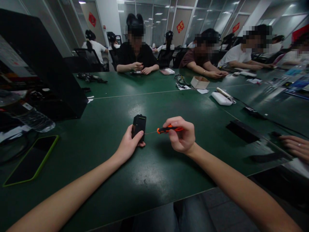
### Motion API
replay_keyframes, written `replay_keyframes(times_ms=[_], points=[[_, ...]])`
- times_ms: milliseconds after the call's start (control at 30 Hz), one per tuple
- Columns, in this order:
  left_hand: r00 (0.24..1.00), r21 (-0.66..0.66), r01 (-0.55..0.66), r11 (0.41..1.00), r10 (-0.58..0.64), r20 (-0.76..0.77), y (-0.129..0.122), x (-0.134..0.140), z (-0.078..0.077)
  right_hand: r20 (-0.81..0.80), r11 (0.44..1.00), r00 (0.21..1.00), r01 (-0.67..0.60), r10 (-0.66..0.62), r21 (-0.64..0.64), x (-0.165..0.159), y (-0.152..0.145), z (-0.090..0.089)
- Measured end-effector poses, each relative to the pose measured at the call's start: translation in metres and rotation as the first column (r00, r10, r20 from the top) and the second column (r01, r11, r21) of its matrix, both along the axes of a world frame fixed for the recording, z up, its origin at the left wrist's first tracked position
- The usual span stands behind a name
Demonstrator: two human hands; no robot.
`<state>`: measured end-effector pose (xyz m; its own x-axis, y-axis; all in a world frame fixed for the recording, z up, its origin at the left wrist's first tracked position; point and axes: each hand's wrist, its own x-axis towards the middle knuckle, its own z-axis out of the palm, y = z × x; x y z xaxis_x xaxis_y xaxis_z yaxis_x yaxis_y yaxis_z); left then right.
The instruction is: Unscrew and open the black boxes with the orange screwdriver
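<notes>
My left hand (130,140) grips a small black rectangular device (140,125), holding it upright over the green table (96,135). What kind of device it is, I cannot tell. In my right hand (182,133) is a screwdriver (166,129) with an orange and black handle, pinched between thumb and fingers. Its thin shaft points left, and the tip meets or nearly meets the device's right side near my left thumb. The exact contact is too small to make out.
At left are a phone (31,159) with a green edge, a plastic bottle (31,116) and a large black case (55,64). Rightward lie a white device (221,98), a black block (242,131) and another person's hand (295,145). A small box (200,82) stands farther back; people sit opposite.
</notes>
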<state>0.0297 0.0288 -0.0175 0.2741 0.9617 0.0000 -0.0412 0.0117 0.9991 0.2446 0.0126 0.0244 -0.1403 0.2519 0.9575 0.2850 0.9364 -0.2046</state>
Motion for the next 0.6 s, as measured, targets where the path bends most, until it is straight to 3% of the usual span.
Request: replay_keyframes(times_ms=[233,400,533,600], points=[[1.000,-0.010,-0.022,1.000,0.023,0.019,-0.002,0.001,0.002,0.118,0.993,0.989,0.095,-0.086,-0.072,0.008,-0.016,0.008],[1.000,0.010,-0.003,1.000,0.003,-0.006,-0.003,0.001,0.003,0.011,0.979,0.989,0.146,-0.146,-0.141,0.011,-0.009,0.005],[1.000,0.016,-0.001,1.000,0.001,-0.002,-0.001,0.000,0.000,0.048,0.995,0.996,0.080,-0.077,-0.061,0.015,-0.001,0.004],[1.000,0.015,-0.005,1.000,0.005,0.009,0.000,0.000,0.000,0.067,0.993,0.992,0.109,-0.106,-0.046,0.016,0.001,0.004]])
